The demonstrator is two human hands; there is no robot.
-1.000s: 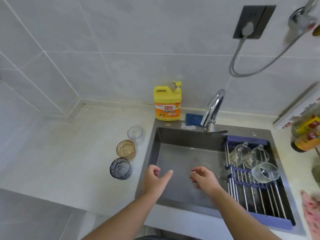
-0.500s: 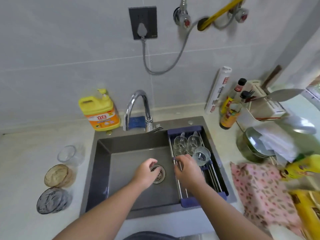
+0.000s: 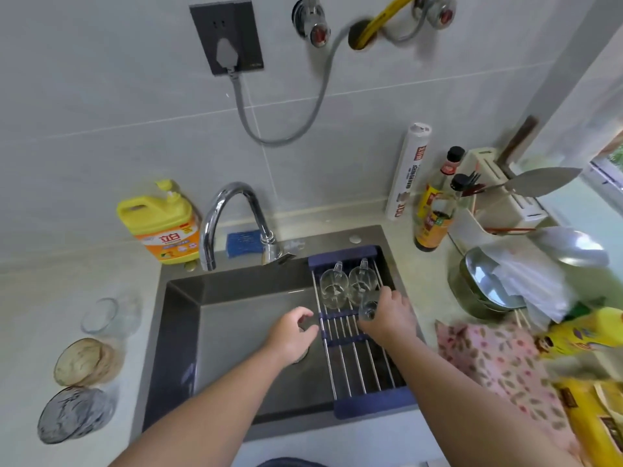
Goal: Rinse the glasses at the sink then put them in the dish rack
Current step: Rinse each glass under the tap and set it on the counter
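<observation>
Glass (image 3: 368, 309) pinched in grip of right hand (image 3: 392, 318), low over bars of dish rack (image 3: 354, 365), just beside 2 mugs (image 3: 333, 289) at its far end. Left hand (image 3: 292, 336) loosely curled, empty, above sink (image 3: 236, 332). 3 glasses (image 3: 86, 360) on desk (image 3: 143, 335), left of sink.

Covered and clipped at the sink

The right hand (image 3: 387, 318) covers most of the clear glass (image 3: 367, 309) over the dish rack (image 3: 371, 404). The left hand (image 3: 291, 335) hides nearly all of the drain (image 3: 302, 357). Yellow packets (image 3: 590, 332) at the near right are blurred and cut by the edge; the wall valves (image 3: 312, 20) are clipped at the top.
</observation>
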